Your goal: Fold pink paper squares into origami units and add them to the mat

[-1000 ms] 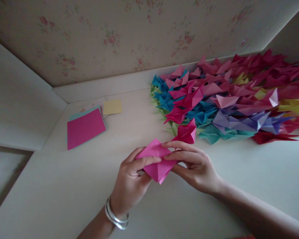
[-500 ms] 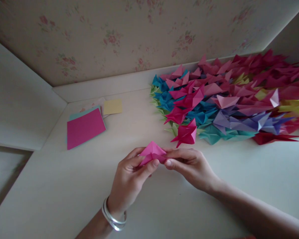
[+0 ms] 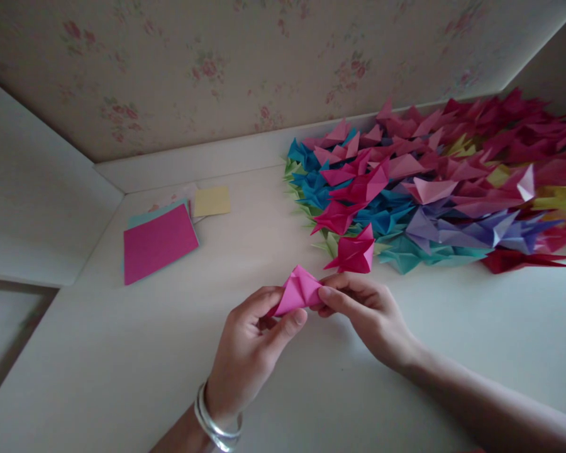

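A small piece of folded pink origami paper (image 3: 298,293) is held between both hands just above the white table (image 3: 122,371). My left hand (image 3: 252,343) grips its left side, with the thumb in front of the lower edge and the fingers behind. My right hand (image 3: 365,314) pinches the right corner between thumb and fingers. Just beyond the hands lies a dark pink folded paper figure (image 3: 356,250), at the near edge of a large spread of folded paper figures (image 3: 434,189). Silver bangles (image 3: 214,421) circle my left wrist.
Flat sheets with a magenta sheet (image 3: 160,244) on top lie at the left. A pale yellow paper square (image 3: 212,201) rests beside them. Behind the table rises a floral-papered wall (image 3: 207,69) above a white ledge (image 3: 193,157). A white panel (image 3: 33,182) stands at the left.
The pink paper has turned slightly and shifted a little right, and its front now shows a different fold. My right thumb has moved up onto its right corner; my left thumb sits lower on it.
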The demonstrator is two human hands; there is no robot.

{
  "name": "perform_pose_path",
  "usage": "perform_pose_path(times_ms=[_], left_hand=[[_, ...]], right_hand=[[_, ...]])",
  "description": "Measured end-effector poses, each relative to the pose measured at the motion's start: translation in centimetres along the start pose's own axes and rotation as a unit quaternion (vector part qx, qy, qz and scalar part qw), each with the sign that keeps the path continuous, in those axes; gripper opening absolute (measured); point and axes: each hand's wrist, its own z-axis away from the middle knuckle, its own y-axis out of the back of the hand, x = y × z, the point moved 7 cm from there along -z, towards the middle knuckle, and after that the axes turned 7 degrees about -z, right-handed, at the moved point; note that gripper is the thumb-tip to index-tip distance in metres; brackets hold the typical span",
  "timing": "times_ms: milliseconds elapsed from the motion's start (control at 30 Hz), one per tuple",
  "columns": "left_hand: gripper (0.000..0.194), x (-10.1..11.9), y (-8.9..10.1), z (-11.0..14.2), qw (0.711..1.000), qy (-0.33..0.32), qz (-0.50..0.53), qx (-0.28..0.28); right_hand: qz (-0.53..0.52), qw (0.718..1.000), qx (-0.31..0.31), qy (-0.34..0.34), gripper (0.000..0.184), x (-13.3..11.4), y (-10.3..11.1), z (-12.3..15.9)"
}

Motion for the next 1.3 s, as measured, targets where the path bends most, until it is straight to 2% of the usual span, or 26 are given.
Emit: perform_pose_path(times_ms=[167,367,467,600,800,967,1033,1200,1300], left_hand=[[0.016,0.2,0.1,0.2,0.998,-0.020,-0.057,0.019],[0.021,-0.2,0.4,0.5,0.999,0.011,-0.011,0.052],[0.026,-0.5,0.6,0.6,0.997,0.015,-0.013,0.073],[0.029,-0.1,0.8,0.6,0.993,-0.020,-0.057,0.099],[0.031,1.0,0.5,0.6,0.979,-0.106,-0.141,0.106],[0.034,0.8,0.1,0.8,0.975,-0.108,-0.176,0.088],[0.035,0.7,0.0,0.8,0.973,-0.103,-0.186,0.088],[0.037,0.7,0.1,0.7,0.974,-0.097,-0.183,0.088],[0.037,0.6,0.0,0.6,0.978,-0.089,-0.172,0.079]], right_hand=[[-0.022,0.999,0.036,0.012,0.024,0.1,0.4,0.1],[0.006,0.999,0.017,0.052,0.022,-0.5,-0.1,0.6],[-0.001,0.999,0.008,0.050,0.018,-0.3,-0.2,0.7],[0.033,0.998,-0.016,0.052,0.013,-0.2,-0.5,0.6],[0.143,0.982,-0.024,0.117,0.017,-1.2,-0.8,0.6],[0.195,0.970,-0.012,0.148,0.022,-1.6,-0.7,0.6],[0.188,0.973,-0.004,0.135,0.024,-1.4,-0.5,0.5],[0.099,0.994,0.015,0.033,0.038,0.1,-0.2,0.2],[0.070,0.997,0.015,0.006,0.035,0.3,-0.3,0.1]])
